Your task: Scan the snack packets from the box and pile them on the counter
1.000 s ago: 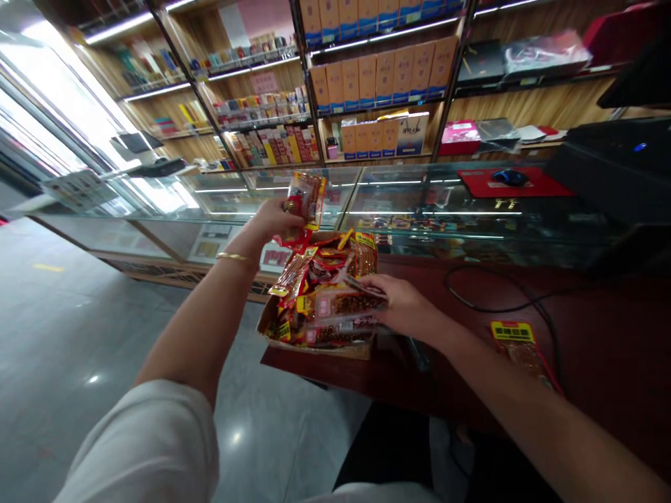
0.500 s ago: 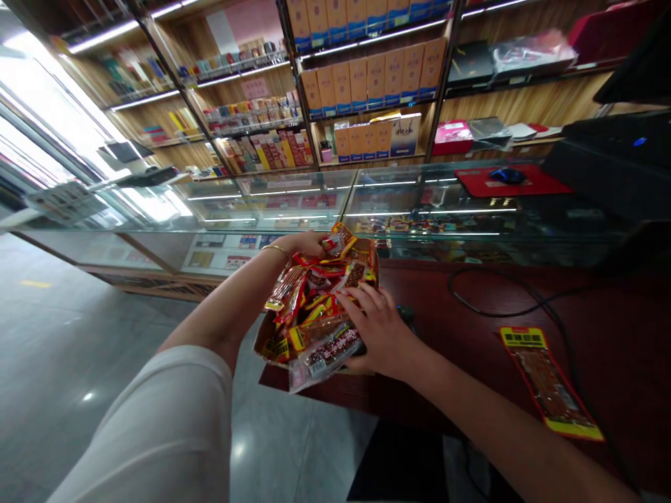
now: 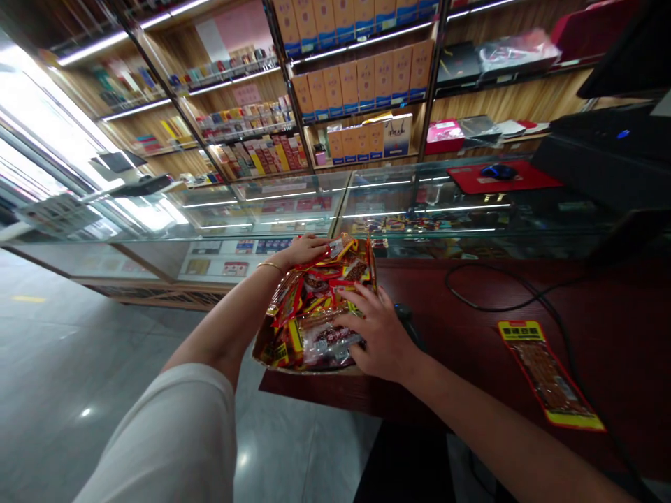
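Observation:
A cardboard box (image 3: 309, 371) at the counter's edge is heaped with red and yellow snack packets (image 3: 314, 304). My left hand (image 3: 308, 250) lies on the packets at the far side of the box, fingers stretched out and pressing down. Over the near right part of the box, my right hand (image 3: 381, 339) has its fingers spread and touching packets. Beneath those fingers lies a clear plastic snack packet (image 3: 326, 344) with dark contents, inside the box rim. A single red and yellow snack packet (image 3: 550, 377) rests on the dark red wooden counter, right of my right forearm.
Glass display cases (image 3: 262, 209) run behind the box. A black cable (image 3: 482, 307) loops over the wooden counter (image 3: 440, 293). A dark object (image 3: 406, 320) stands just right of the box. A computer mouse (image 3: 498, 172) sits on a red mat (image 3: 535, 176). Shelves hold boxes (image 3: 367, 84).
The clear packet, which hung over the box's near edge, now lies inside. My left hand has flattened out on the packets. My right hand has shifted slightly and its fingers have spread.

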`<act>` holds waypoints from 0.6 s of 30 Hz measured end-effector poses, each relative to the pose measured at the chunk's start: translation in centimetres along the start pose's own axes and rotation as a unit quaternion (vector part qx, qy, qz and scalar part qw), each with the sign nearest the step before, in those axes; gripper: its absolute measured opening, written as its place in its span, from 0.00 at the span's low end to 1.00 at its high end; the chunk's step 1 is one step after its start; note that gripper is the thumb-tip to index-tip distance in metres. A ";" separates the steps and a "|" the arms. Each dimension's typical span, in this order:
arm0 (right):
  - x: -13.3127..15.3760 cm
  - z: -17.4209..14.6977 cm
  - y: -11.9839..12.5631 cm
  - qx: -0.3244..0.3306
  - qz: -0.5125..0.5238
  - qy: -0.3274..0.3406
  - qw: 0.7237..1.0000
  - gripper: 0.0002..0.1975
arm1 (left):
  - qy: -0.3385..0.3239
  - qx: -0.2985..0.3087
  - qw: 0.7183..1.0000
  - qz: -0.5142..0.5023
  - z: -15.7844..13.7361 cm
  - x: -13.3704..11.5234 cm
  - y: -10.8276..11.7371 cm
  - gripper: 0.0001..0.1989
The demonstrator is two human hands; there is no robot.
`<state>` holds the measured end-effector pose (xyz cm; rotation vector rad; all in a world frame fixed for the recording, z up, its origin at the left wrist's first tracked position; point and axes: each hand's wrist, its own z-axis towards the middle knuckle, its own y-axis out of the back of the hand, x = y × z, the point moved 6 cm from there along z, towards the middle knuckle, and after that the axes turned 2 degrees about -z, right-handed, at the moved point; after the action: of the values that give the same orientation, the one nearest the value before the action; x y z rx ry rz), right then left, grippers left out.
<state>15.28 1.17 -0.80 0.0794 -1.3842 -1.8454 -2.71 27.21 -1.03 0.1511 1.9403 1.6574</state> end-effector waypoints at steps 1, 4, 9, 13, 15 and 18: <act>0.0 0.0 -0.3 0.009 -0.001 -0.010 1.000 0.26 | 0.003 -0.011 1.000 0.023 -0.1 0.2 -0.4 0.27; 0.6 0.1 -1.2 0.032 0.001 -0.008 0.999 0.26 | -0.012 -0.028 0.998 0.049 -0.5 0.6 -1.5 0.25; 0.9 0.4 -0.9 -0.003 -0.008 -0.036 0.999 0.20 | -0.044 -0.130 0.991 0.008 -1.2 0.4 -0.7 0.27; 1.2 0.8 -0.4 -0.046 0.007 -0.037 0.998 0.28 | -0.010 -0.201 0.976 -0.082 -1.9 0.4 0.4 0.30; 1.4 1.2 -0.7 -0.044 0.008 -0.026 0.999 0.27 | 0.037 -0.149 0.979 -0.133 -1.9 0.5 -0.3 0.27; 1.4 1.7 -0.6 -0.025 0.023 -0.026 0.999 0.27 | 0.091 -0.107 0.978 -0.151 -2.0 0.2 -0.6 0.23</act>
<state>13.14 1.66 -0.07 -0.0263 -1.3626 -1.8549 -3.72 25.39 -1.55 -0.3735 1.7884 1.7033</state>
